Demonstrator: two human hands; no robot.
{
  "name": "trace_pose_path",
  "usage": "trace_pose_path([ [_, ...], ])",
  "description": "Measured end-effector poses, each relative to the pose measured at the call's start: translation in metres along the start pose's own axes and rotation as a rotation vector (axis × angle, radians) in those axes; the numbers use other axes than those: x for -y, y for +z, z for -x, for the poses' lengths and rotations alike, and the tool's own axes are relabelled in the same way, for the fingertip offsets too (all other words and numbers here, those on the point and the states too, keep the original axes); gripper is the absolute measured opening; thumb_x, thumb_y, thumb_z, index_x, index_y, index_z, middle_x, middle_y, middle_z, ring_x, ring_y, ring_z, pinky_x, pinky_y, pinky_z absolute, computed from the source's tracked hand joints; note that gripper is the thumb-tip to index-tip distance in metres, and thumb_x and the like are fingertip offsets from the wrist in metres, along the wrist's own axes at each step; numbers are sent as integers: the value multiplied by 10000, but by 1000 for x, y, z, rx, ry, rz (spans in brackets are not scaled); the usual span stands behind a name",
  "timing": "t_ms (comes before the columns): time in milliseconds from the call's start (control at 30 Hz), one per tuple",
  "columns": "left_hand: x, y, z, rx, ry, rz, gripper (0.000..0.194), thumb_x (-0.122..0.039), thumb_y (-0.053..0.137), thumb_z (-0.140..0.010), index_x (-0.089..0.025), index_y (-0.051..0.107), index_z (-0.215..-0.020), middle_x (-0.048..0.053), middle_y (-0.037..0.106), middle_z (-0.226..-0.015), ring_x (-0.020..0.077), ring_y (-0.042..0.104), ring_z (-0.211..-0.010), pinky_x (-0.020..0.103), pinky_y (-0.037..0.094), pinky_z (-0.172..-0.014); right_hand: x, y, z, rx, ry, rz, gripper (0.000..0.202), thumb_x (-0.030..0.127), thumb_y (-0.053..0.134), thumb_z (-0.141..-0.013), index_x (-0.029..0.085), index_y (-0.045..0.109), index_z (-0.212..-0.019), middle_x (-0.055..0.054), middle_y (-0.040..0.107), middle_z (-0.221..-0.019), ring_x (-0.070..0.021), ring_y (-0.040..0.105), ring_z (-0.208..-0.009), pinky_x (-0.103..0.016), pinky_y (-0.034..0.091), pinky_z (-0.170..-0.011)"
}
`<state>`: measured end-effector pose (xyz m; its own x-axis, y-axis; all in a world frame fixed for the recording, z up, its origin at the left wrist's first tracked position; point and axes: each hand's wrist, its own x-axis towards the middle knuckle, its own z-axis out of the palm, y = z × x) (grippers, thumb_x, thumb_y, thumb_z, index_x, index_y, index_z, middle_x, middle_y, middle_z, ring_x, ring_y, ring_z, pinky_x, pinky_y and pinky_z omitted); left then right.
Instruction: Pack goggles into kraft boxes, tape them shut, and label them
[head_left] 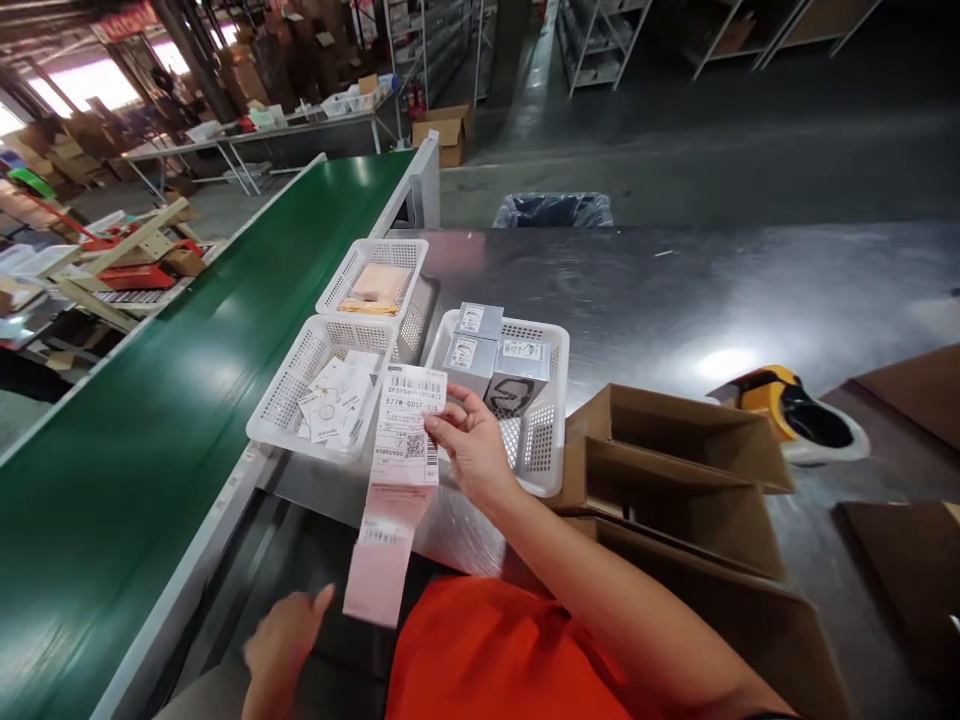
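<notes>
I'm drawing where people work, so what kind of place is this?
Probably a packing area in a warehouse: there's a green conveyor belt, open cardboard boxes and a printed label in the right hand.

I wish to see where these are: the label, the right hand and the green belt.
Label [397, 490]: head view, middle of the strip.
Right hand [477, 450]: head view, near the thumb's base.
Green belt [217, 330]: head view, top surface.

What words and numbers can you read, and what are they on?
"SF51…": on the shipping label in the right hand; remaining digits blurred.
"577W-GDSF-…": same label; ending unclear.
Too small or blurred: the label's other print, white cards, stickers on the gray boxes, red banner.
</notes>
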<state>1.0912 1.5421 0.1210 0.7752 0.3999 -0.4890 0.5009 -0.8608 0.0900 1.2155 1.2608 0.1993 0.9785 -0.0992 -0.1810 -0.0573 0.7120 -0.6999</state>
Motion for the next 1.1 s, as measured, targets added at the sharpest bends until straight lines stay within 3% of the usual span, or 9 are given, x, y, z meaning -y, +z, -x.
trace_pose_path([
  [67,-1,-14,-5,-184,-67,-45,580,-594,483,-790,-106,694,-1020,282,631,-1161,459,560,-1141,618,446,-883,0,3,4,28,26,-10,502,191,808,-576,226,546,-1003,53,703,-737,-129,642,-656,-252,499,-603],
  [133,-25,-30,-5,-246,162,251,651,-532,475,-808,-84,546,-1276,247,509,-1363,383,443,-1301,533,373,-1047,-3,7,8,60,58,-19,494,185,803,-581,225,548,-1002,48,705,-753,-132,649,-675,-264,511,-632],
  [200,-62,-44,0,-132,536,632,681,-507,514,-803,-129,461,-1368,155,476,-1430,296,418,-1337,407,349,-1105,-5,10,10,75,83,-32,494,179,800,-573,224,549,-996,45,707,-766,-133,655,-687,-270,520,-650],
  [267,-100,-53,9,69,730,901,645,-478,630,-747,-134,555,-1287,138,608,-1291,301,541,-1216,390,437,-1030,-5,9,11,61,89,-39,493,177,799,-567,224,549,-990,51,707,-764,-129,655,-678,-268,524,-645],
  [333,-128,-57,20,184,731,1021,445,-431,689,-733,-128,698,-1058,119,724,-1048,287,651,-1016,375,514,-911,-2,5,11,23,74,-39,482,179,799,-567,224,548,-977,57,708,-757,-123,654,-663,-259,522,-633],
  [433,-145,-58,36,201,667,1073,294,-418,718,-726,-135,738,-803,85,748,-815,238,678,-775,331,547,-745,6,-5,11,-28,41,-24,471,180,796,-568,217,549,-968,57,710,-750,-112,647,-645,-239,508,-608],
  [567,-150,-58,45,239,624,1084,363,-475,727,-700,-132,737,-818,78,744,-781,235,675,-727,316,545,-676,13,-15,10,-56,13,-22,469,187,793,-577,212,551,-979,56,702,-742,-110,639,-631,-235,495,-584],
  [967,-171,-56,49,178,564,1165,365,-448,725,-703,-134,753,-886,84,744,-855,270,678,-845,346,555,-758,19,-20,5,-86,-22,-15,457,224,806,-588,222,554,-969,53,699,-739,-116,624,-615,-239,503,-564],
  [1100,-177,-51,46,226,554,1147,394,-463,726,-693,-142,749,-921,87,746,-916,279,675,-896,352,553,-786,18,-24,2,-106,-19,-16,474,233,813,-575,219,553,-971,50,701,-754,-116,622,-614,-242,506,-571],
])
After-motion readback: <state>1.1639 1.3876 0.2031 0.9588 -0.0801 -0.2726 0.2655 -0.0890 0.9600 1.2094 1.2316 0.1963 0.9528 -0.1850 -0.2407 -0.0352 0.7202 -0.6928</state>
